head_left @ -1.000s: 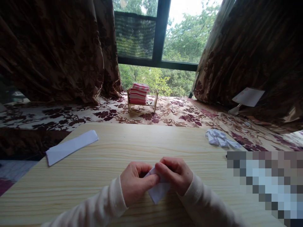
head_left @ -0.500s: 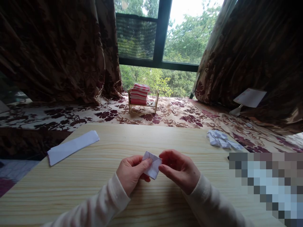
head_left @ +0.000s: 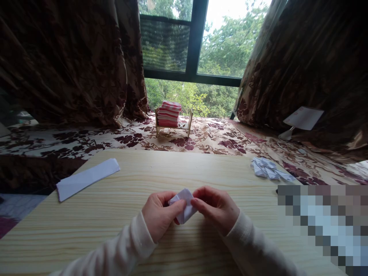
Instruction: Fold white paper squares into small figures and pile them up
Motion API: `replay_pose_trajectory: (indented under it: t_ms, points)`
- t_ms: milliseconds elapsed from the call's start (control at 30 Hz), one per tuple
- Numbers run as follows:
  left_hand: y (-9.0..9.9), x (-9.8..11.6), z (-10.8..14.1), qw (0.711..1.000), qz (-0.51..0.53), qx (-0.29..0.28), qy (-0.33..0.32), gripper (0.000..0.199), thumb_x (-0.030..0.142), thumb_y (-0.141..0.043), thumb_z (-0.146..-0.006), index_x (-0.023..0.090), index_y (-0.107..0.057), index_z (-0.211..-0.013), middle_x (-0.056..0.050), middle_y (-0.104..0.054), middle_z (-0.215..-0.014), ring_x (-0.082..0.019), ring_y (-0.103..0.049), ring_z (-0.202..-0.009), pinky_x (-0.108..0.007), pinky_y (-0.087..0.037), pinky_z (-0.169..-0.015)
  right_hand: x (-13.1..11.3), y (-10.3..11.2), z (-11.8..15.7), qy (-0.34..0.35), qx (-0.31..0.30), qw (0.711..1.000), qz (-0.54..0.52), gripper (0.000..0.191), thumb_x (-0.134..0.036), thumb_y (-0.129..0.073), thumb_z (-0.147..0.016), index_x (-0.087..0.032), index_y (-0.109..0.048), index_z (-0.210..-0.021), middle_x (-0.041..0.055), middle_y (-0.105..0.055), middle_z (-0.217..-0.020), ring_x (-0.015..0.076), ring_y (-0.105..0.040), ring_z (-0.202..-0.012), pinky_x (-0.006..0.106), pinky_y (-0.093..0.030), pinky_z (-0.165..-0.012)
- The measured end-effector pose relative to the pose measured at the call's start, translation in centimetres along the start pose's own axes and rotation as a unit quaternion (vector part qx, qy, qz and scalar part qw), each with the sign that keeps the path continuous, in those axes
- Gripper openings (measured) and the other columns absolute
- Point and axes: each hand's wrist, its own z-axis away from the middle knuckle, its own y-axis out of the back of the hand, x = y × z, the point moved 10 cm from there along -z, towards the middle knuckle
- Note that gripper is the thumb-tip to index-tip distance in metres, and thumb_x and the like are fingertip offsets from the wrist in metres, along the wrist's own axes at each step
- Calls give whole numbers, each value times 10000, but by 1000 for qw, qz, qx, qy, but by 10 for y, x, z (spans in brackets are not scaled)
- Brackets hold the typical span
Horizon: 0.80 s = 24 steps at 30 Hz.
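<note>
A small folded white paper (head_left: 187,213) is held just above the wooden table, between my two hands. My left hand (head_left: 160,213) is closed on its left side, thumb pressed on the front face and fingers behind. On the right edge, my right hand (head_left: 216,209) pinches the paper between thumb and forefinger. A stack of white paper strips (head_left: 88,179) lies on the left of the table. Several folded white paper pieces (head_left: 268,169) are heaped at the table's far right corner.
The pale wooden table (head_left: 138,168) reaches to a cloth-covered window ledge (head_left: 218,134). On the ledge stand a small wooden rack (head_left: 173,127) with pink striped cloths (head_left: 169,114) and a white lamp (head_left: 303,118). A blurred-out patch (head_left: 324,226) covers the lower right.
My right hand has closed its fingers onto the paper's right edge, where it was looser before. The paper has turned and dropped slightly.
</note>
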Motion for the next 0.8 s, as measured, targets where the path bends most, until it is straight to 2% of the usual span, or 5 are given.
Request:
replay_pose_trajectory:
  t_ms: [100, 233, 467, 600, 800]
  points:
    - [4, 1, -2, 1000, 20, 4, -18, 266, 354, -645, -623, 93, -657, -672, 3, -570, -515, -97, -494, -500, -198, -397, -490, -3, -8, 2, 9, -37, 995, 91, 301, -388, -518, -779, -146, -519, -601, -36, -424, -498, 75, -357, -465, 212, -281, -436]
    - [1, 0, -3, 1000, 6, -21, -10, 284, 377, -635, -631, 95, -652, -663, 6, -555, -494, -99, -482, -467, -205, -383, -459, -19, -2, 5, 71, 22, 989, 131, 317, -366, -489, -791, -151, -485, -557, -50, -349, -491, 73, -306, -471, 217, -249, -445]
    - [5, 3, -2, 1000, -4, -9, -28, 287, 388, -637, -628, 104, -636, -594, 11, -525, -469, -83, -437, -450, -203, -346, -452, -3, -13, 4, -7, -19, 998, 57, 373, -462, -481, -790, -153, -484, -582, -37, -402, -499, 66, -319, -450, 197, -253, -411]
    - [8, 0, -3, 999, 25, 5, -31, 280, 383, -648, -630, 107, -648, -584, -6, -552, -493, -96, -453, -478, -214, -367, -475, -4, -28, 6, -11, -68, 997, 24, 386, -497, -491, -776, -138, -552, -645, -33, -407, -516, 65, -324, -446, 190, -246, -393]
    - [10, -3, -5, 998, 53, 18, -25, 252, 352, -652, -623, 112, -639, -545, -7, -550, -478, -100, -455, -475, -219, -364, -471, -4, -32, 4, -1, -43, 999, 9, 341, -424, -490, -793, -129, -587, -650, -31, -416, -510, 65, -319, -449, 194, -257, -414]
